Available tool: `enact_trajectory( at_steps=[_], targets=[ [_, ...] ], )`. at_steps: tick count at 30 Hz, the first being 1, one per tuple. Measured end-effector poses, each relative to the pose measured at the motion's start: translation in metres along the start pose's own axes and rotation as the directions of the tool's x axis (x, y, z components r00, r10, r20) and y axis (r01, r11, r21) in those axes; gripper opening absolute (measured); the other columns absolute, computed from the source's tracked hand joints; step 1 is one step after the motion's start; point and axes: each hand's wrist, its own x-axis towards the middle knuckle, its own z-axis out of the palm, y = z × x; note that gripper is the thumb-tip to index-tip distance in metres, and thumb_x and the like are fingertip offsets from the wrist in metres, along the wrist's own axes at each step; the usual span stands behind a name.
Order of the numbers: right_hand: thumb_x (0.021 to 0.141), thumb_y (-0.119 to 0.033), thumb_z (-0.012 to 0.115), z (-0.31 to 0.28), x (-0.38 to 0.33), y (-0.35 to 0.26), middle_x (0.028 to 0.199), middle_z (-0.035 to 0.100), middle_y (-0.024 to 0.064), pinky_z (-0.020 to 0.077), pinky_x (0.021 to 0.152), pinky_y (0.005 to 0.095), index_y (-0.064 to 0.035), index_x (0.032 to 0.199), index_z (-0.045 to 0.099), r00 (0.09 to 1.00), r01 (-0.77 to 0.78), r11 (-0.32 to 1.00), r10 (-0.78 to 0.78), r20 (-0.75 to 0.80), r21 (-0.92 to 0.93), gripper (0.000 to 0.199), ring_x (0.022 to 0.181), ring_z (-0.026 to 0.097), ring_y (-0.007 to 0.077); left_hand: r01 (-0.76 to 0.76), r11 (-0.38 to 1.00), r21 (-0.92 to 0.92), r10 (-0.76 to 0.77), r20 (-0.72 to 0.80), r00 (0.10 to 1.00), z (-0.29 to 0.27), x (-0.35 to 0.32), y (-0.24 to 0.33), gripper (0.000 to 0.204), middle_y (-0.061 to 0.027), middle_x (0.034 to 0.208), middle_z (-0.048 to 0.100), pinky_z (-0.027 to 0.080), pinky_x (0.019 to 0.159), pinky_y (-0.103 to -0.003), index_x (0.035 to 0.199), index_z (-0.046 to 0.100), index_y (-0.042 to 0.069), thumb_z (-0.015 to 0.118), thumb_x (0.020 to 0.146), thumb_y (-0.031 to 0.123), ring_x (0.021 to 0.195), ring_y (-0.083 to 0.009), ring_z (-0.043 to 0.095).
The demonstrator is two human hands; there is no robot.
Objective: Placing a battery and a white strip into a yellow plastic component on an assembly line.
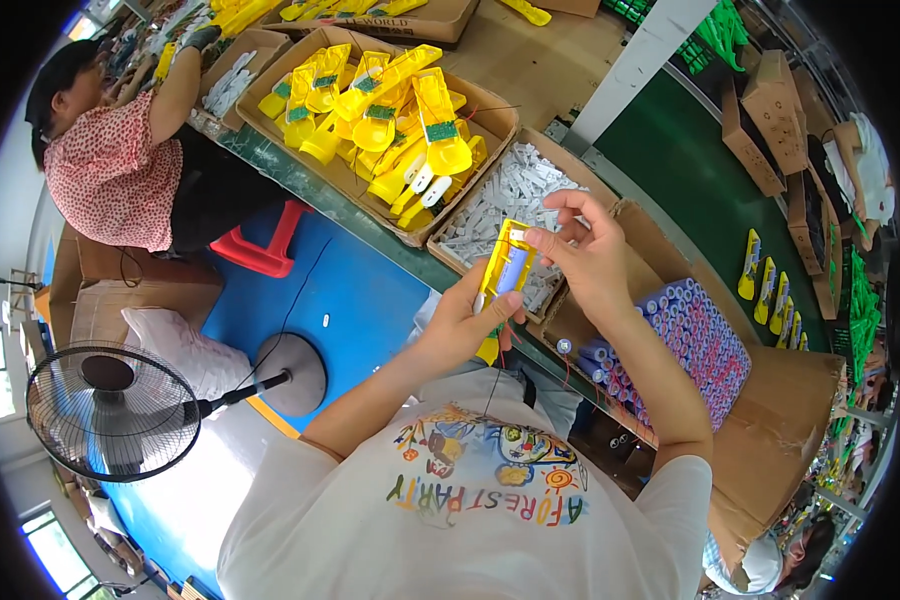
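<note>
The green-edged table (402, 256) carries a box of white strips (570, 158), and everything else is placed from that box. To its right and nearer the person is the largest carton, the box of batteries (782, 425), its cells standing in packed rows. To its left and farther off is the box of yellow cases (492, 112), heaped full. The right hand (592, 245) is over the strip box's right part, with its thumb at the far end of the held case; whether its grip pinches something there or only presses, I cannot tell. The left hand (478, 312) is at the strip box's near left edge, its grip closed around the lower half of a yellow case (495, 265). That case is held above the strip box's near left side, its long axis running away from the person with a slight lean to the right; the far end points over the strips, the near end back toward the person's chest. A lilac battery (515, 268) lies lengthwise in it, along the same axis. Smallest, a white piece (517, 236) sits at the case's far end, over the strip box.
</note>
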Motion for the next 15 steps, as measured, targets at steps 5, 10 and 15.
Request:
enact_trajectory(
  at_steps=[5,10,15],
  targets=[
    [0.082,-0.005,0.072,-0.004,-0.006,-0.003,0.108,0.052,0.0055,0.0511,0.057,0.0180,-0.0031,0.110,0.055,1.000,0.015,0.998,-0.014,0.028,-0.058,0.033,0.064,0.051,0.0061,0.011,0.989,-0.149,0.004,0.098,0.995,0.013,-0.002,-0.001,0.035,-0.0078,0.086,0.057,0.050,0.056,-0.026,0.126,0.039,0.006,0.051,0.099,0.025,0.062,-0.0145,0.060],
    [0.090,-0.012,0.064,-0.017,-0.009,-0.015,0.097,0.066,0.0058,0.0516,0.063,0.0223,-0.0004,0.105,0.062,0.968,0.200,0.948,-0.153,0.199,-0.247,0.020,0.072,0.062,0.0121,0.021,0.968,-0.250,0.026,0.185,0.982,0.023,-0.002,-0.001,0.036,-0.0083,0.085,0.057,0.050,0.056,-0.026,0.127,0.037,0.007,0.048,0.100,0.028,0.061,-0.0150,0.060],
    [0.091,-0.013,0.062,-0.034,-0.016,-0.018,0.086,0.068,0.0049,0.0498,0.065,0.0226,0.0016,0.101,0.063,0.904,0.425,0.735,-0.369,0.215,-0.527,0.018,0.074,0.063,0.0103,0.050,0.974,-0.223,-0.002,0.210,0.978,0.040,0.001,0.009,0.036,-0.0084,0.084,0.056,0.050,0.057,-0.027,0.127,0.035,0.007,0.047,0.100,0.028,0.062,-0.0149,0.060]
  ],
)
